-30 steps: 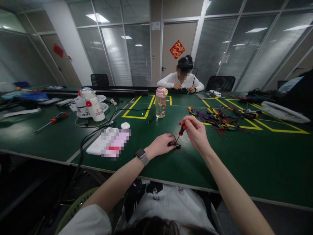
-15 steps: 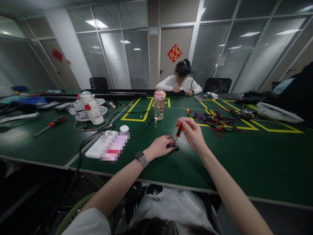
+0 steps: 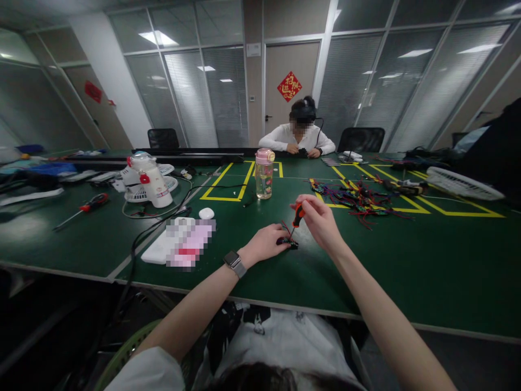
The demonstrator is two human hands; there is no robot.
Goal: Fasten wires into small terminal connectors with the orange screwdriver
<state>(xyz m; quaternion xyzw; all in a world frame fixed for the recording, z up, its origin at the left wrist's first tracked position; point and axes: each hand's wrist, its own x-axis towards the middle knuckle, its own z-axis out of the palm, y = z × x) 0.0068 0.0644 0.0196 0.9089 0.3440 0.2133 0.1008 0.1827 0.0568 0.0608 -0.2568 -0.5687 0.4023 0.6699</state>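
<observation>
While glass walls with blinds ring the room, a green table (image 3: pixel 407 271) marked with yellow tape lines carries the work.
One small black part (image 3: pixel 288 243) lies near its front edge under the left hand (image 3: pixel 266 243), fingers closed on it; the right hand (image 3: pixel 321 220) grips one red-handled screwdriver (image 3: pixel 298 215), tip down on the part. One pink-lidded bottle (image 3: pixel 264 174), one second screwdriver (image 3: pixel 81 209), two black chairs, one seated person (image 3: pixel 300 138).

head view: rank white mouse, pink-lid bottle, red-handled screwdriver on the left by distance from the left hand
From the left hand:
1. White mouse, just to its left on the table.
2. Pink-lid bottle, straight behind it, farther back.
3. Red-handled screwdriver, far left, near the white fan.
</observation>
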